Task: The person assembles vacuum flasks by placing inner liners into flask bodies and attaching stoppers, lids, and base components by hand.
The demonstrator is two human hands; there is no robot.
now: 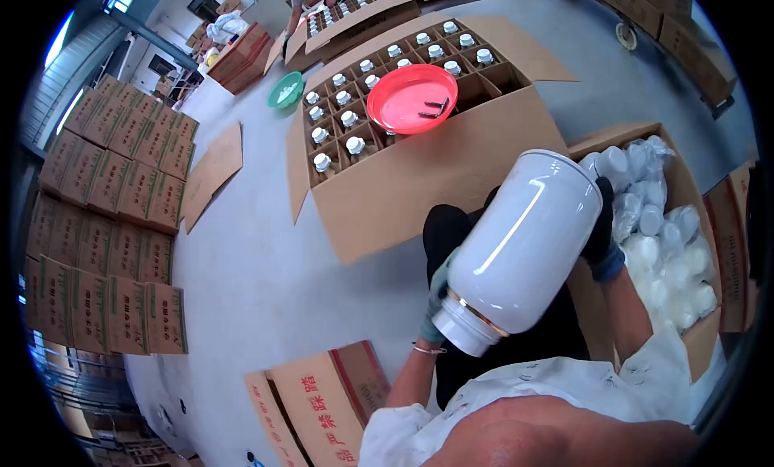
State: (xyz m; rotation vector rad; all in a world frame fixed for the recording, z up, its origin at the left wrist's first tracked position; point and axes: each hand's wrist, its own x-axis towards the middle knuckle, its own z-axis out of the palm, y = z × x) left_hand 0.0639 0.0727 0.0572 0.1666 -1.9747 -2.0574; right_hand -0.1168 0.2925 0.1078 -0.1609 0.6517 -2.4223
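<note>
One large white jar tilted over the lap, neck end low; gloved left hand closed round near the neck, gloved right hand holding the base. Red basin sits atop a divided carton of white-capped bottles.

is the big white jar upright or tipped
Tipped: the white jar slants between the left hand, near its narrow neck, and the right hand, near its broad base.
</note>
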